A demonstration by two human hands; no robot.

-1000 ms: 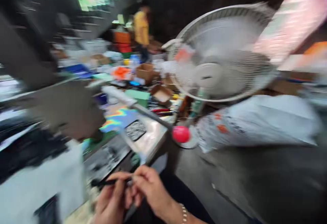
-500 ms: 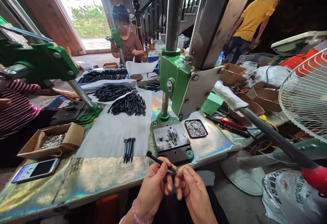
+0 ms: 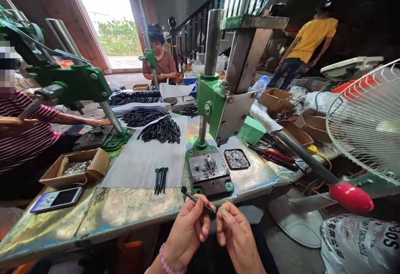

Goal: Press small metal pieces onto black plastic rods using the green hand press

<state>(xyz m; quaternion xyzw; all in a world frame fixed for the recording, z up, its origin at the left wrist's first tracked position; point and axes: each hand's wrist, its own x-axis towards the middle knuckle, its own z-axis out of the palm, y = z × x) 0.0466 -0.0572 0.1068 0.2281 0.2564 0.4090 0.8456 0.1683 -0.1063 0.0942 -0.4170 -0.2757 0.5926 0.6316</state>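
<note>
Presently black stick (image 3: pixel 191 196) pinched slantwise in left hand (image 3: pixel 188 223), lower end beside curled right hand (image 3: pixel 235 228), its grip unclear.

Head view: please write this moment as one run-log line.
left hand: holds slim black stick; right hand: near its lower end; green metal press: beyond hands; square black tray with small silvery metal pieces: right of press
</note>
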